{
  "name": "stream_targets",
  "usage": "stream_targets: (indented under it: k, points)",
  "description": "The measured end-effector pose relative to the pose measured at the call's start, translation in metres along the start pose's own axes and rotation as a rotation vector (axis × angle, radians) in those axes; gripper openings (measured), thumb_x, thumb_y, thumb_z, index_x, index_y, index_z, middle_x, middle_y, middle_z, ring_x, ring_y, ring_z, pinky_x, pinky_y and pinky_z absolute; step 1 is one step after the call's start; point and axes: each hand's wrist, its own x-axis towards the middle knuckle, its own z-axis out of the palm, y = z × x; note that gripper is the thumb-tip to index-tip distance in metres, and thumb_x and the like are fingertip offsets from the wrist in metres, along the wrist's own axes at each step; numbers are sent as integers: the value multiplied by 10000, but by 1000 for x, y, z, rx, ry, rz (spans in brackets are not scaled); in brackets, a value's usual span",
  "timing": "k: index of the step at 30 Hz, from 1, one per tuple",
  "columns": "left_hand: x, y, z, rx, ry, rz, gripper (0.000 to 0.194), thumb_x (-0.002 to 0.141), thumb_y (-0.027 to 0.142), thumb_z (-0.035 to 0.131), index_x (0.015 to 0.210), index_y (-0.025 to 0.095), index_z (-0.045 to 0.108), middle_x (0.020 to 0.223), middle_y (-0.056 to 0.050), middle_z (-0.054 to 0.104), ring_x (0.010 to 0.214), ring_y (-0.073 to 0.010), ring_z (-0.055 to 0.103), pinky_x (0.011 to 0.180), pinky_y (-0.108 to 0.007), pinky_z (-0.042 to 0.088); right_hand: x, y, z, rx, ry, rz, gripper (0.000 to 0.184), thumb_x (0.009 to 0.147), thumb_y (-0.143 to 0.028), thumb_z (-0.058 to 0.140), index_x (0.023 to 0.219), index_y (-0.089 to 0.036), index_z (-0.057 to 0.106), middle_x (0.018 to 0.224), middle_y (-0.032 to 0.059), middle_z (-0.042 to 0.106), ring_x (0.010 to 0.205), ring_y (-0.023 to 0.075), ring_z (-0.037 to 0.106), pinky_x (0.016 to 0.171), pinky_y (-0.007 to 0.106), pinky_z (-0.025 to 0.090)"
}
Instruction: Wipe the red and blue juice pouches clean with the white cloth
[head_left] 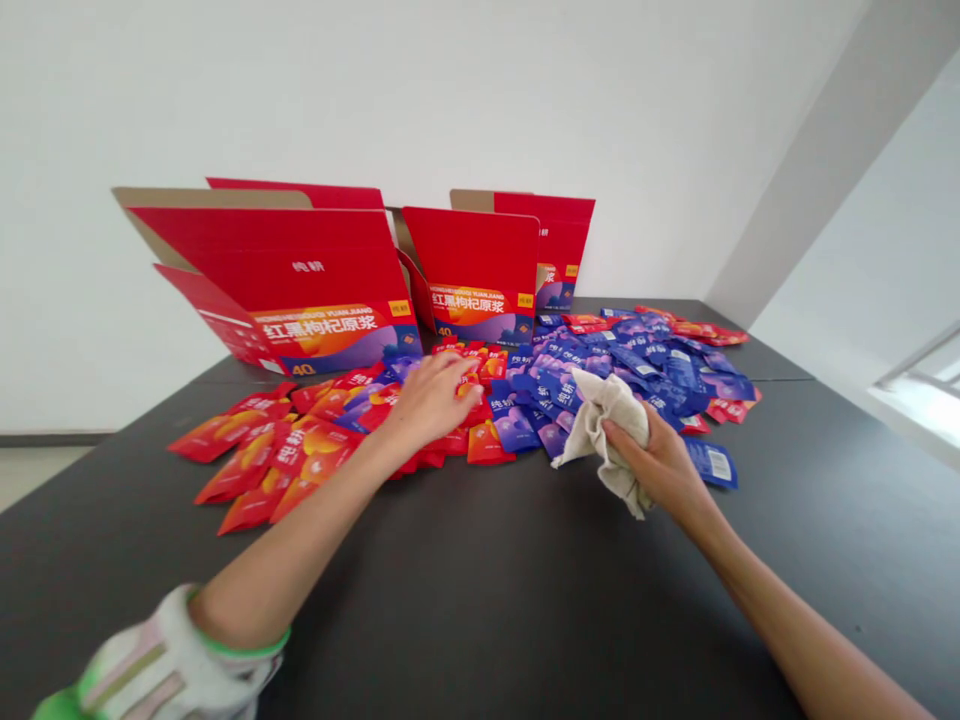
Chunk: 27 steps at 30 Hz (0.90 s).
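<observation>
My right hand [664, 460] is closed around a crumpled beige cloth [606, 425], held just above the dark table [480, 590] at the front of the blue pouches. My left hand [429, 402] reaches over the red pouches [493, 440], fingers apart and slightly bent. Whether its fingertips touch a pouch I cannot tell. To the left of that hand, red-orange pouches [319, 450] lie overlapping in a fan. Blue-purple pouches [679, 372] form a loose heap beyond the cloth, and a single blue pouch [712, 464] lies beside my right wrist.
Three red printed cartons stand with raised flaps at the back: a large left carton [315, 265], a middle carton [476, 265] and a rear carton [566, 240]. More red pouches [709, 332] lie at the back right. A white wall [450, 90] rises behind.
</observation>
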Motion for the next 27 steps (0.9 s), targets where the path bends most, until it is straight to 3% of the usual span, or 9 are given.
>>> stream_targets:
  k: [5, 10, 16, 22, 27]
  points:
    - [48, 29, 44, -25, -209, 131, 752, 744, 663, 488, 1374, 283, 336, 1420, -103, 380, 1294, -329, 332, 1007, -475, 305, -9, -12, 6, -180, -185, -101, 262, 817, -462, 512, 862, -204, 521, 734, -13, 591, 657, 148, 539, 562, 240, 363]
    - [65, 26, 66, -21, -220, 203, 704, 701, 594, 603, 1299, 255, 451, 1374, -96, 446, 1271, -304, 371, 1041, -480, 264, -15, -15, 10, -291, -370, -198, 201, 818, -416, 519, 854, -219, 506, 785, -4, 580, 688, 154, 534, 579, 237, 349]
    - [51, 31, 67, -2, -121, 307, 441, 847, 410, 511, 1245, 220, 499, 1316, -57, 512, 1243, -213, 410, 1071, -389, 252, -12, -13, 4, -322, -311, -195, 214, 825, -419, 508, 896, -218, 518, 823, 7, 590, 737, 165, 542, 606, 245, 345]
    - [36, 43, 61, 74, -41, 413, 365, 905, 345, 444, 1225, 184, 514, 1255, -85, 566, 1238, -224, 421, 1097, -459, 143, -6, -14, -5, -300, -261, -176, 288, 821, -458, 496, 969, -215, 538, 854, 20, 608, 760, 177, 553, 603, 246, 348]
    - [39, 48, 36, 133, 37, 409, 301, 931, 249, 384, 1130, 130, 576, 1099, -129, 634, 1106, -251, 527, 1032, -460, 268, -5, -16, -9, -301, -233, -178, 245, 819, -452, 507, 908, -224, 528, 788, -4, 603, 708, 167, 547, 583, 242, 344]
